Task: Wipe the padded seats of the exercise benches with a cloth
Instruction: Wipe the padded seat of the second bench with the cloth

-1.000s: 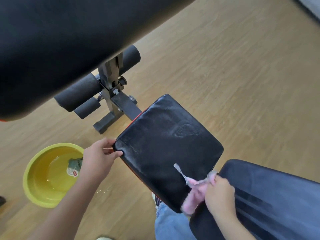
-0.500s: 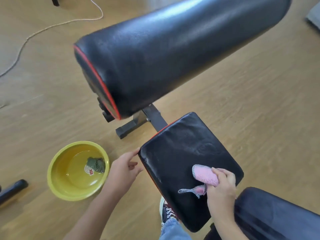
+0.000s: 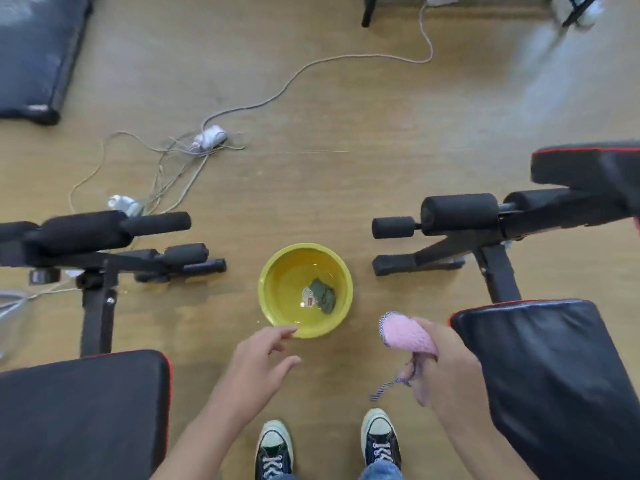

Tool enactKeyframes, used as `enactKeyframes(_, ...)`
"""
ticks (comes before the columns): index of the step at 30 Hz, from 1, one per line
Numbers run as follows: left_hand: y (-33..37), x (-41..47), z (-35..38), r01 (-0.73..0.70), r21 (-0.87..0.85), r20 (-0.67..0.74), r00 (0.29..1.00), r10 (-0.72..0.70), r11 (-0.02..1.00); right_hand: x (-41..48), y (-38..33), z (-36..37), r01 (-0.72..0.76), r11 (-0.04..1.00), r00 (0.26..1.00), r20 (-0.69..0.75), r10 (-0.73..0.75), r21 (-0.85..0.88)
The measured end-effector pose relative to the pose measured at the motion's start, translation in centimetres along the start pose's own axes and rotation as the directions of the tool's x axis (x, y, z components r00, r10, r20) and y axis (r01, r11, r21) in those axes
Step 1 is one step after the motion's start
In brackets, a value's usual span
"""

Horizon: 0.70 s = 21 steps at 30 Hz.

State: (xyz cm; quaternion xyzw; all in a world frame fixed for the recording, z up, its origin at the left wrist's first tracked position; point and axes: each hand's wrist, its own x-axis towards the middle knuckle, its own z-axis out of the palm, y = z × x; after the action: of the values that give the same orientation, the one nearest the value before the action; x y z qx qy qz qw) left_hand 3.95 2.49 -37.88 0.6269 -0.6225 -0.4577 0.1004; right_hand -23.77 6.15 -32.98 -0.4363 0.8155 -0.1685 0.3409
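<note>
I stand between two exercise benches with black padded seats edged in red. The right bench seat [image 3: 554,382] fills the lower right, and the left bench seat [image 3: 79,410] fills the lower left. My right hand [image 3: 446,372] is shut on a bunched pink cloth [image 3: 407,332], held in the air just left of the right seat and off its surface. A frayed strip of the cloth hangs below my fingers. My left hand [image 3: 259,362] is open with fingers apart, its fingertips by the near rim of a yellow basin [image 3: 277,271].
The yellow basin on the wooden floor holds water and a dark green cloth [image 3: 323,295]. Black foam rollers and frames of both benches [image 3: 460,216] [image 3: 104,237] flank it. White cables and a power strip [image 3: 207,138] lie farther back. Another black pad [image 3: 34,57] sits top left.
My right hand lifted the pink cloth off the right seat. My left hand let go of that seat's edge and moved toward the basin. My view swung to face the floor between the benches.
</note>
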Motion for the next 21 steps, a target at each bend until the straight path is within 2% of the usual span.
enactKeyframes(3, -3.7, -2.7, -4.8, 0.038, 0.027, -0.097, 0.995, -0.036, 0.999, -0.2, -6.6, 5.0, 0.188, 0.981, 0.956, 0.219, -0.194, 0.051)
enactKeyframes(6, -8.2, -6.7, -9.2, 0.156, 0.015, -0.224, 0.963, -0.149, 0.988, -1.6, -12.4, 11.3, 0.316, 0.930, 0.842, 0.397, -0.365, 0.186)
enactKeyframes(8, -11.7, -9.8, -11.6, 0.234, -0.021, -0.294, 0.928, -0.229, 0.972, -3.3, -15.6, 15.9, 0.381, 0.898, 0.787, 0.433, -0.440, 0.219)
enactKeyframes(11, -17.0, -14.4, -14.3, 0.344, -0.066, -0.365, 0.866, -0.343, 0.937, -6.6, -19.1, 22.9, 0.519, 0.838, 0.723, 0.438, -0.534, 0.166)
enactKeyframes(14, -21.8, -18.2, -16.2, 0.430, -0.106, -0.392, 0.811, -0.435, 0.897, -10.1, -21.3, 28.9, 0.654, 0.742, 0.573, 0.543, -0.614, 0.148)
enactKeyframes(19, -27.7, -22.7, -18.7, 0.475, -0.173, -0.406, 0.763, -0.502, 0.863, -13.0, -21.1, 36.4, 0.845, 0.523, 0.340, 0.646, -0.683, 0.108)
enactKeyframes(20, -28.7, -23.4, -19.2, 0.479, -0.189, -0.409, 0.755, -0.512, 0.857, -12.8, -21.1, 37.0, 0.864, 0.491, 0.313, 0.646, -0.696, 0.110)
enactKeyframes(21, -29.8, -24.0, -19.6, 0.481, -0.196, -0.413, 0.750, -0.516, 0.855, -12.3, -21.2, 37.5, 0.867, 0.492, 0.340, 0.623, -0.704, 0.082)
